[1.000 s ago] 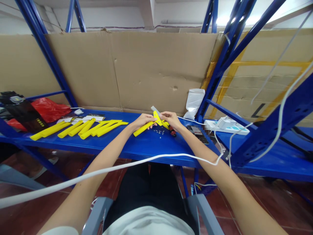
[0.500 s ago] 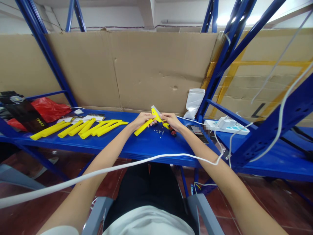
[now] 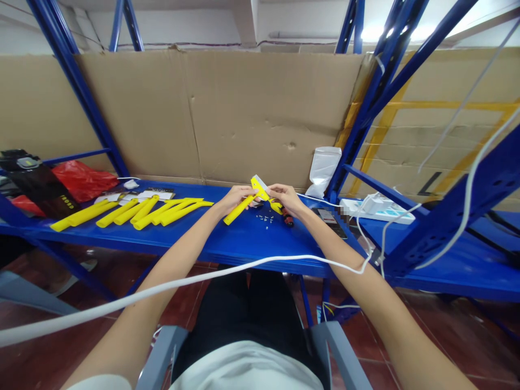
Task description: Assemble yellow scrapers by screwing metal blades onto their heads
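Observation:
Over the blue table, both my hands hold a yellow scraper (image 3: 244, 209) with a T shape: a tube handle points down left, and a flat head carries a pale strip along its far edge. My left hand (image 3: 234, 198) is closed on the head's left end, near the handle. My right hand (image 3: 287, 198) pinches the head's right end. Below them lie several small screws (image 3: 266, 219). Close under my right hand is a red and black tool (image 3: 287, 218), partly hidden, with a yellow part (image 3: 276, 207) beside it.
Several yellow tube handles (image 3: 146, 214) lie in a row on the table (image 3: 195, 238) at left, near a dark bottle (image 3: 44, 187) and red bag (image 3: 83, 179). A white cable (image 3: 227, 264) crosses before me. At right are a white pouch (image 3: 324, 170) and power strip (image 3: 377, 209).
The scraper's head has turned slightly in my fingers, and more of its yellow face shows where it meets the handle. My hands have barely moved.

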`<action>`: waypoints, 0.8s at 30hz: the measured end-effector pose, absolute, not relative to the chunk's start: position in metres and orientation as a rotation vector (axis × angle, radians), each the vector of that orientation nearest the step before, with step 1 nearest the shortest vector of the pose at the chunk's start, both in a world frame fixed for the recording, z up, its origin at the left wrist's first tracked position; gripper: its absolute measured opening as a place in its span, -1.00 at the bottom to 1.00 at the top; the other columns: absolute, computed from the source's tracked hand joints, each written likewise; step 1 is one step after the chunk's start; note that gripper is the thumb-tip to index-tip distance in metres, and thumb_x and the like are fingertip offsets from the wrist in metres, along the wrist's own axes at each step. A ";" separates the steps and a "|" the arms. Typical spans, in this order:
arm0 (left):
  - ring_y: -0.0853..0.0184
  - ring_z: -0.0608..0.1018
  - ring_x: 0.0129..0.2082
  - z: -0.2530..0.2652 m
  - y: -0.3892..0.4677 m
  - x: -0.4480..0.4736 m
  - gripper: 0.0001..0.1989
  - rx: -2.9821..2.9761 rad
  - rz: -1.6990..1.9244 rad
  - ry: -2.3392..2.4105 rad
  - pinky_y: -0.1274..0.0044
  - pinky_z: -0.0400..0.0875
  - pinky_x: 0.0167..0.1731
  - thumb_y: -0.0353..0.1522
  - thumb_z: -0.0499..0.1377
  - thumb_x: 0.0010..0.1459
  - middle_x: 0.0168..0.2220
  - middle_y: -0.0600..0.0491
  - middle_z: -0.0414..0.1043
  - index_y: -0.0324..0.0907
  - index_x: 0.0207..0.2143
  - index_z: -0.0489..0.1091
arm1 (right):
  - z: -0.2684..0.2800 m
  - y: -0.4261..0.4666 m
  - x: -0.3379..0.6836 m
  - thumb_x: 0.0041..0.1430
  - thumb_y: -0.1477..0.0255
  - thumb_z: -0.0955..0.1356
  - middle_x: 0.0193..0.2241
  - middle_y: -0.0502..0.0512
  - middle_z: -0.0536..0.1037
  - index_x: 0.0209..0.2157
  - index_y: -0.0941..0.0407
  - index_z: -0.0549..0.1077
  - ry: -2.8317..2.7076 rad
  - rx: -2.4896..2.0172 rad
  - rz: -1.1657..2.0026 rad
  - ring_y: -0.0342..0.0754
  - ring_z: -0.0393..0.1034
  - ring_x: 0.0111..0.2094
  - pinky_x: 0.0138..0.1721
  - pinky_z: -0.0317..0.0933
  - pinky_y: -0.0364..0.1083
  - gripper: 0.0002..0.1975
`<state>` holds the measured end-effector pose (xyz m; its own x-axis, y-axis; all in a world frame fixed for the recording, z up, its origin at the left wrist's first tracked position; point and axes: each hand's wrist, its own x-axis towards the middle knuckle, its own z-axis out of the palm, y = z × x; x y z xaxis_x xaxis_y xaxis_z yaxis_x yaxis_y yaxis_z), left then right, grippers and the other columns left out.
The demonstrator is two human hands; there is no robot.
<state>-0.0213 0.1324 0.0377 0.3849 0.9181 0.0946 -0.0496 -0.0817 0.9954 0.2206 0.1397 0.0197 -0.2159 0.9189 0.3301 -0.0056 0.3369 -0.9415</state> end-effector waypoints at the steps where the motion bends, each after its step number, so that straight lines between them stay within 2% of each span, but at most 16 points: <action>1: 0.37 0.58 -0.49 0.037 0.133 -0.021 -0.69 1.399 0.999 0.834 0.53 0.43 -0.49 -0.27 0.50 0.25 -0.22 -0.22 0.74 -0.34 -0.09 0.64 | 0.020 0.140 0.221 -0.16 -0.03 0.73 -0.31 0.05 0.70 -0.25 0.06 0.74 -1.528 -0.861 1.081 -0.05 0.53 -0.27 -0.22 0.40 -0.10 -0.44; 13: 0.38 0.56 -0.48 0.035 0.138 -0.023 -0.69 1.323 1.032 0.779 0.56 0.38 -0.52 -0.29 0.46 0.27 -0.21 -0.21 0.72 -0.35 -0.05 0.64 | 0.019 0.144 0.223 -0.15 -0.08 0.72 -0.33 0.09 0.72 -0.20 0.07 0.77 -1.542 -0.865 1.003 -0.03 0.51 -0.30 -0.24 0.42 -0.06 -0.39; 24: 0.41 0.56 -0.49 0.033 0.143 -0.025 -0.70 1.273 1.107 0.776 0.59 0.43 -0.51 -0.28 0.49 0.23 -0.21 -0.17 0.72 -0.32 -0.11 0.63 | 0.021 0.140 0.223 -0.06 -0.07 0.70 -0.38 0.10 0.71 -0.18 0.10 0.79 -1.618 -0.853 0.957 -0.06 0.46 -0.39 -0.28 0.40 -0.04 -0.42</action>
